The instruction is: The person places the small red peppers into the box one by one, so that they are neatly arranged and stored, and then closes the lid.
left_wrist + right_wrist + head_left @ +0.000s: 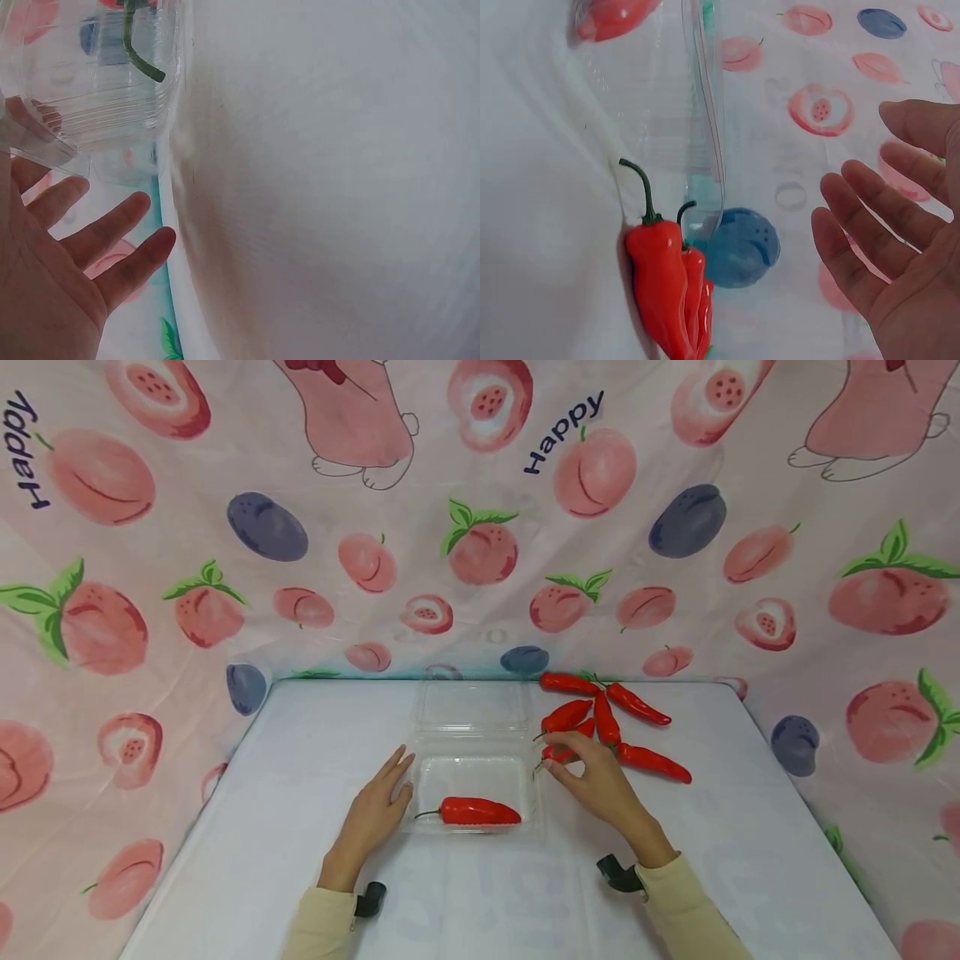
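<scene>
A clear plastic clamshell box (465, 777) lies on the table, its lid (472, 706) folded back. Inside, near the front wall, is a red chili pepper (480, 811) with its stem to the left. My left hand (375, 810) is at the box's left side, fingers spread and holding nothing in the left wrist view. Over on the right, my right hand (600, 781) hovers by the nearest loose pepper (557, 753), partly covering it in the head view. In the right wrist view that hand (907, 255) has parted fingers, apart from the pepper (660, 277).
Several more red peppers, such as one at the right (656, 763) and one at the back (567, 682), lie loosely grouped right of the box. The white table (300, 735) ends at the back against a fruit-print cloth (420, 527).
</scene>
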Motion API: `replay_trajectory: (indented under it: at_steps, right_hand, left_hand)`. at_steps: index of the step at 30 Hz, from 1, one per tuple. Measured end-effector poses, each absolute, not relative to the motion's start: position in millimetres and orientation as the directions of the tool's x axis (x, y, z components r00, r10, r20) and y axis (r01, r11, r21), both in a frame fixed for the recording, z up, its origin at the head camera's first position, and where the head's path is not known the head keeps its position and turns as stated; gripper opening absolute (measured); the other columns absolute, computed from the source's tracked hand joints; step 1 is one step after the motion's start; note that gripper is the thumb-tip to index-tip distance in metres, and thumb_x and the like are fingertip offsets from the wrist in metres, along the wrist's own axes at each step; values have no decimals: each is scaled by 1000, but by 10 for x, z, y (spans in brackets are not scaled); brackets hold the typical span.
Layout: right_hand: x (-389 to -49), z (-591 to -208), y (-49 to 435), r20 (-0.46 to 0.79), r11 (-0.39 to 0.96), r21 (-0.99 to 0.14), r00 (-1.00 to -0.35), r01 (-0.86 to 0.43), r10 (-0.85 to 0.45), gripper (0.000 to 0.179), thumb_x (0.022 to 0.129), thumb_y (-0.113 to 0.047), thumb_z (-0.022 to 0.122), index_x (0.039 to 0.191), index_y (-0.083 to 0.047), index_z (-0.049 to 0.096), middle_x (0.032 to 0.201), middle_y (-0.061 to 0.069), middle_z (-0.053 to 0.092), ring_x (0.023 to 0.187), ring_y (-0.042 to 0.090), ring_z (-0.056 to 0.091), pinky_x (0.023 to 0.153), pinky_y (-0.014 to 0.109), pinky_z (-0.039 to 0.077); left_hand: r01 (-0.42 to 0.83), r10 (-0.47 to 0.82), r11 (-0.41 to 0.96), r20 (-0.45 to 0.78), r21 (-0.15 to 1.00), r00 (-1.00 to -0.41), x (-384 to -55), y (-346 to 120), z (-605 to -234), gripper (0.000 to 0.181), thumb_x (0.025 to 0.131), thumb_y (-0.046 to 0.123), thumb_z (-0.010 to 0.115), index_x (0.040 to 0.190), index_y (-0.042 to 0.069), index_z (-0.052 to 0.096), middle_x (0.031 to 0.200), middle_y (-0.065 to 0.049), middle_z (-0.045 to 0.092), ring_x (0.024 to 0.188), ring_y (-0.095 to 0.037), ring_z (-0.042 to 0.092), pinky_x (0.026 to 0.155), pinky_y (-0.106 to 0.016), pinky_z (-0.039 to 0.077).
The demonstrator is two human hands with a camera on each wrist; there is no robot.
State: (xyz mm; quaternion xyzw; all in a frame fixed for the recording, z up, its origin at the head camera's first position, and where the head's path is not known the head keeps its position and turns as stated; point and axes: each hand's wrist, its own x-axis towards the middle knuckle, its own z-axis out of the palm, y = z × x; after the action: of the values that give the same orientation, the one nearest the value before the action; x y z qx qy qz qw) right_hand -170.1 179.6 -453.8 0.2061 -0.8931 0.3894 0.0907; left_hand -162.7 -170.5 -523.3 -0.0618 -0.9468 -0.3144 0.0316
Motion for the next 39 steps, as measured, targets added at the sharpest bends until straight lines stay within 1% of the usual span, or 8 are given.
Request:
replay_trajectory:
  at_steps: [6, 14, 24, 27, 30, 32, 36, 39]
  right_hand:
    - [-1730, -4556, 1897, 317, 618, -673, -913, -407, -257, 41, 89, -24, 72, 128, -17, 61, 123, 2, 67, 105, 26, 66, 86, 44, 59]
    - [-1765, -4582, 2044, 320, 651, -663, -926, -370, -200, 41, 90, -18, 71, 129, -14, 60, 121, 6, 66, 103, 26, 64, 88, 50, 57]
    - [-1811, -4659, 2253, 308, 655, -691, -944, -307, -117, 38, 91, -20, 70, 128, -13, 60, 120, 9, 67, 107, 31, 64, 87, 50, 57]
    - [-1820, -4687, 2309, 310, 667, -682, -945, -298, -105, 38, 91, -19, 70, 128, -12, 60, 119, 11, 68, 106, 29, 65, 87, 38, 58]
    - [-1834, -4719, 2367, 315, 676, -675, -944, -295, -96, 38, 91, -18, 70, 127, -11, 60, 117, 11, 68, 104, 25, 65, 87, 17, 54]
    - [-1843, -4742, 2405, 316, 681, -674, -945, -287, -86, 37, 92, -19, 69, 127, -12, 61, 117, 9, 68, 105, 24, 65, 86, 11, 51]
    - [-1852, -4770, 2469, 303, 688, -678, -951, -258, -58, 38, 92, -18, 69, 129, -11, 60, 120, 10, 67, 109, 25, 63, 90, 32, 58]
    - [-1862, -4805, 2520, 281, 694, -684, -959, -225, -34, 40, 93, -18, 68, 130, -10, 59, 124, 13, 65, 113, 29, 61, 92, 50, 56]
  left_hand:
    - [141, 94, 798, 110, 586, -989, -1626, -1707, -5250, 50, 99, 23, 54, 148, 21, 46, 161, 3, 33, 140, -32, 44, 109, -56, 41]
    - [148, 99, 799, 115, 583, -988, -1631, -1702, -5244, 50, 99, 23, 54, 148, 20, 45, 161, 2, 33, 140, -33, 44, 109, -56, 41]
    - [145, 103, 796, 105, 587, -989, -1632, -1709, -5246, 50, 99, 23, 54, 148, 20, 45, 161, 3, 33, 141, -31, 43, 111, -55, 40]
    - [143, 102, 799, 103, 584, -989, -1632, -1708, -5254, 51, 99, 22, 55, 149, 20, 45, 161, 3, 33, 141, -31, 43, 110, -55, 40]
    - [141, 100, 798, 103, 585, -990, -1632, -1704, -5253, 51, 99, 22, 55, 149, 20, 45, 161, 2, 33, 141, -31, 43, 111, -55, 40]
    - [143, 101, 798, 104, 586, -989, -1629, -1701, -5246, 51, 99, 22, 55, 149, 20, 45, 161, 2, 33, 141, -31, 43, 110, -55, 40]
    - [140, 100, 798, 99, 587, -990, -1623, -1698, -5231, 51, 99, 23, 54, 149, 20, 45, 161, 2, 33, 141, -32, 43, 110, -55, 40]
    - [134, 97, 797, 95, 588, -991, -1620, -1696, -5232, 50, 99, 23, 54, 149, 20, 45, 161, 2, 33, 141, -32, 43, 110, -56, 40]
